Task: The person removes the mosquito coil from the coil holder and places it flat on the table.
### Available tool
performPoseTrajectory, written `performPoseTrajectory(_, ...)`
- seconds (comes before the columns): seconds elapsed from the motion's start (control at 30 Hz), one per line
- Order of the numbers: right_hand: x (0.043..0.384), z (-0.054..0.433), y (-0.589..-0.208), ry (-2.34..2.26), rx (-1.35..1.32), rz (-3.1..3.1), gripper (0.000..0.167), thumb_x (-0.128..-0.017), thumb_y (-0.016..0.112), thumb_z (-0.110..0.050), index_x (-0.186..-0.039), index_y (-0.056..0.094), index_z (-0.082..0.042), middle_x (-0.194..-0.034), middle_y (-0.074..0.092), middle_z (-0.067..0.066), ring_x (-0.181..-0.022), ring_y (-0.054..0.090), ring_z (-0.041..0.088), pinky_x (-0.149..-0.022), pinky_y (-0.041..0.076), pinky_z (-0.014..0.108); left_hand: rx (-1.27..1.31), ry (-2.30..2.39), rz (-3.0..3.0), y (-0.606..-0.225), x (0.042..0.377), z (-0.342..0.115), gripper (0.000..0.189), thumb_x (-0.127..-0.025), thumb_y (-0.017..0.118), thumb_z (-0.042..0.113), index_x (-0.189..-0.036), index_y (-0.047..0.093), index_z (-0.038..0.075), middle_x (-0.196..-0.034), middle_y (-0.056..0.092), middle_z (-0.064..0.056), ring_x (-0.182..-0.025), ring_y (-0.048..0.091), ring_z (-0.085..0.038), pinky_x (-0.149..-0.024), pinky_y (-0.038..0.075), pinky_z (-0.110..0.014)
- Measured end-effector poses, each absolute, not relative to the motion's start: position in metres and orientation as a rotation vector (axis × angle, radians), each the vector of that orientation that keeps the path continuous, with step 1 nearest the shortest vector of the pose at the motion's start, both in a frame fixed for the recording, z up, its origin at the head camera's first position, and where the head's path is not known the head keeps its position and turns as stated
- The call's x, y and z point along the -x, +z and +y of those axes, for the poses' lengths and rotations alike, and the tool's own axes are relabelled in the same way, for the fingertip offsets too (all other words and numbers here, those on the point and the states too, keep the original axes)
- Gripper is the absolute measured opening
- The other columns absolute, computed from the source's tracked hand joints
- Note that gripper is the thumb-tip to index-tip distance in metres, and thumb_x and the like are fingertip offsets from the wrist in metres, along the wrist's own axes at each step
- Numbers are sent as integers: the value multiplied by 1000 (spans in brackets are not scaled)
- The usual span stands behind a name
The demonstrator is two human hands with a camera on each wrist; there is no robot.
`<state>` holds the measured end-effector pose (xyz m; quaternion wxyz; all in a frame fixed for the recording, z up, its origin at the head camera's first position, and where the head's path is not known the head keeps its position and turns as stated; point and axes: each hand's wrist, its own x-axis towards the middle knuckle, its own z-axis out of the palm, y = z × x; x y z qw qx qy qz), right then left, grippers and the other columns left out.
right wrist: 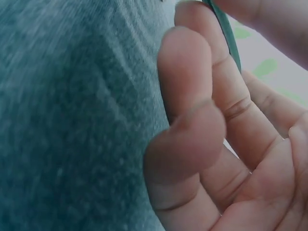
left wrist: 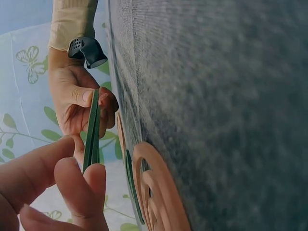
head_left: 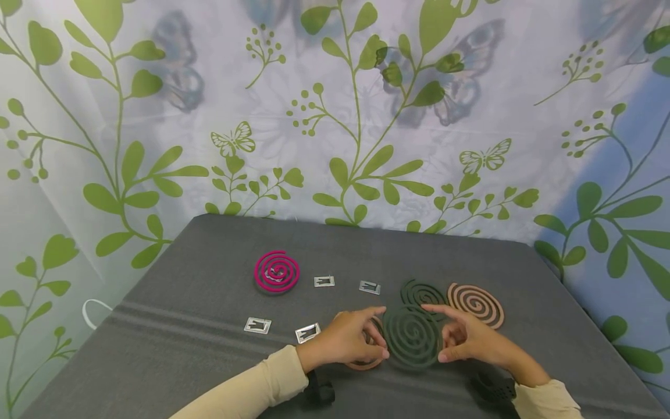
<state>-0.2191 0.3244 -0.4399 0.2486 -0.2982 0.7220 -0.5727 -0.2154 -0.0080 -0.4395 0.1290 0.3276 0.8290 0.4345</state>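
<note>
Both hands hold a dark green mosquito coil [head_left: 412,337] just above the table. My left hand [head_left: 348,338] grips its left edge with the fingertips, and my right hand [head_left: 471,337] pinches its right side between thumb and fingers. Seen edge-on in the left wrist view, the green coil [left wrist: 91,132] shows two thin strips side by side. Beneath my left hand lies a brown coil [head_left: 364,366], partly hidden. A second green coil [head_left: 419,292] lies just behind the held one, with another brown coil [head_left: 484,304] to its right.
A pink coil [head_left: 265,285] lies at the back left with a small metal piece at its centre. Flat metal coil stands [head_left: 324,281], [head_left: 370,287], [head_left: 257,325], [head_left: 307,333] are spread over the grey tabletop [head_left: 183,349]. A leaf-patterned curtain [head_left: 293,145] hangs behind.
</note>
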Motion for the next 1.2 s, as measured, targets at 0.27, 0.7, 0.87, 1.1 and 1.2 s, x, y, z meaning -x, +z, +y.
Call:
performPoseTrajectory(0.27, 219, 336, -446, -1526, 839, 1967, 78, -99, 76, 2, -165, 46, -29, -87, 70, -5, -62, 54, 4, -50, 45, 38, -996, 1259, 2365, -470, 229, 1, 85, -92, 89, 28, -163, 46, 6, -85, 71, 32, -61, 54, 8, -80, 58, -27)
performPoseTrajectory(0.7, 222, 350, -455, -1499, 875, 1933, 84, -97, 76, 4, -164, 46, -37, -82, 71, 13, -56, 57, 14, -47, 44, 37, -686, 1402, 2074, -433, 211, 8, 83, -91, 85, 1, -163, 43, -2, -80, 73, 7, -51, 55, -7, -44, 41, -20)
performPoseTrajectory(0.87, 227, 354, -461, -1436, 960, 1923, 83, -99, 75, 4, -170, 36, -17, -87, 74, 0, -61, 60, 4, -47, 48, 35, -674, 1388, 2063, -435, 215, 9, 81, -92, 86, 2, -161, 46, -2, -77, 72, 4, -48, 52, -6, -44, 42, -20)
performPoseTrajectory(1.1, 223, 349, -452, -1410, 893, 1944, 85, -97, 78, 0, -161, 25, 16, -82, 74, 8, -60, 56, 2, -46, 44, 32, -675, 1369, 2072, -438, 216, 11, 78, -92, 86, 2, -159, 48, -4, -72, 71, 1, -48, 55, -5, -44, 43, -18)
performPoseTrajectory(1.2, 221, 346, -447, -1383, 885, 1962, 84, -97, 78, 1, -160, 25, 18, -82, 75, 5, -59, 54, 1, -45, 44, 30, -673, 1370, 2067, -438, 216, 12, 76, -92, 85, 1, -158, 48, -5, -73, 71, 0, -48, 56, -6, -44, 44, -17)
